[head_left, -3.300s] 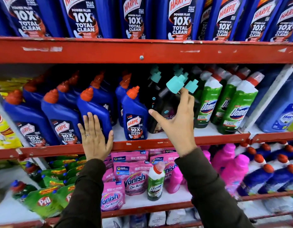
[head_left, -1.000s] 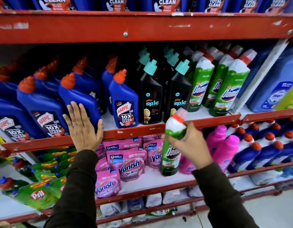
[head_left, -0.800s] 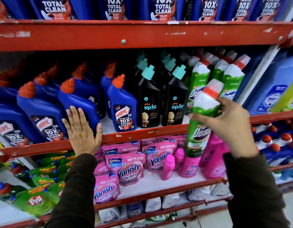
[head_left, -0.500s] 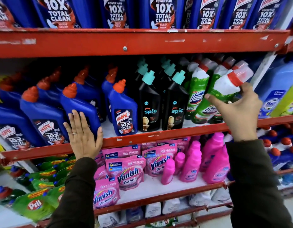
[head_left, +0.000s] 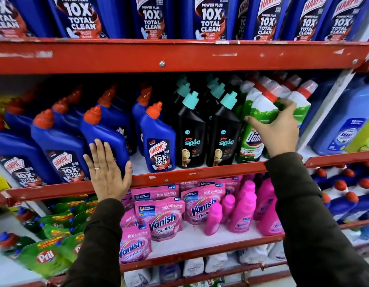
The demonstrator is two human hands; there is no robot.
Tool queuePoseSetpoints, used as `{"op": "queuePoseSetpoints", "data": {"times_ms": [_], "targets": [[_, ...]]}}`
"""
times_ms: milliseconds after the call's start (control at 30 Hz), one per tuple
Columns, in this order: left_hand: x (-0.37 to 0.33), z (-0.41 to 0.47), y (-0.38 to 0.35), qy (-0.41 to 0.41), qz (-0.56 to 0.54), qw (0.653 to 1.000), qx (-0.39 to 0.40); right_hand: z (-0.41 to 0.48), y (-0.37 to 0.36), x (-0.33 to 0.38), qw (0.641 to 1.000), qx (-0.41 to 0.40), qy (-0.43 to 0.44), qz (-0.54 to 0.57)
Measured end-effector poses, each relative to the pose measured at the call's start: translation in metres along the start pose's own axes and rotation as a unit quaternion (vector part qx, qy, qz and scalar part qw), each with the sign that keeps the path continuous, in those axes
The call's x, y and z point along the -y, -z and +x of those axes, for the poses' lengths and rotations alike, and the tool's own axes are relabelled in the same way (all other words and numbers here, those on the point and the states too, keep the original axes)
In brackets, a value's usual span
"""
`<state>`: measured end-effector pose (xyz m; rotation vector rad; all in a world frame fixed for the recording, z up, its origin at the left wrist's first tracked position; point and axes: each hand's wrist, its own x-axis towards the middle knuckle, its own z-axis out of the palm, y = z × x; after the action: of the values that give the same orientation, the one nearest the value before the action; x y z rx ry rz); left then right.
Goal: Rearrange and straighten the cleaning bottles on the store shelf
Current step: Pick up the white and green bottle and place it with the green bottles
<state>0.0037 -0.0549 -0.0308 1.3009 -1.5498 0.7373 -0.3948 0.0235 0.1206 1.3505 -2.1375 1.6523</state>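
Observation:
On the middle red shelf (head_left: 200,172) stand blue Harpic bottles (head_left: 158,141), black Spic bottles (head_left: 190,133) and green Domex bottles (head_left: 301,106) in rows. My right hand (head_left: 276,129) grips a green Domex bottle (head_left: 260,112) with a white shoulder and red cap, upright at the front of the Domex row, right of a Spic bottle (head_left: 224,133). My left hand (head_left: 109,172) lies flat, fingers spread, against a leaning blue Harpic bottle (head_left: 104,133) at the shelf's front edge.
Large Harpic bottles (head_left: 210,17) fill the shelf above. Below are pink Vanish pouches (head_left: 165,220) and pink bottles (head_left: 241,214), green Pril pouches (head_left: 44,255) at lower left, and blue bottles (head_left: 345,199) at right. A large light-blue jug (head_left: 345,129) stands right of a white divider (head_left: 324,112).
My right hand lifted the green Domex bottle from the lower shelf up to the middle shelf and stood it upright in the Domex row. My left hand stayed on the Harpic bottle.

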Motion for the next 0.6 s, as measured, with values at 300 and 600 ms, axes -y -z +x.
{"op": "queuePoseSetpoints", "data": {"times_ms": [300,600], "targets": [[0.002,-0.002,-0.002,-0.006,-0.006,1.000,0.011,-0.004,-0.012,-0.014,0.998,-0.035,0.041,-0.035],[0.006,-0.003,-0.007,-0.010,-0.016,1.000,0.013,-0.030,-0.009,-0.014,0.993,-0.076,0.065,0.069]]}}
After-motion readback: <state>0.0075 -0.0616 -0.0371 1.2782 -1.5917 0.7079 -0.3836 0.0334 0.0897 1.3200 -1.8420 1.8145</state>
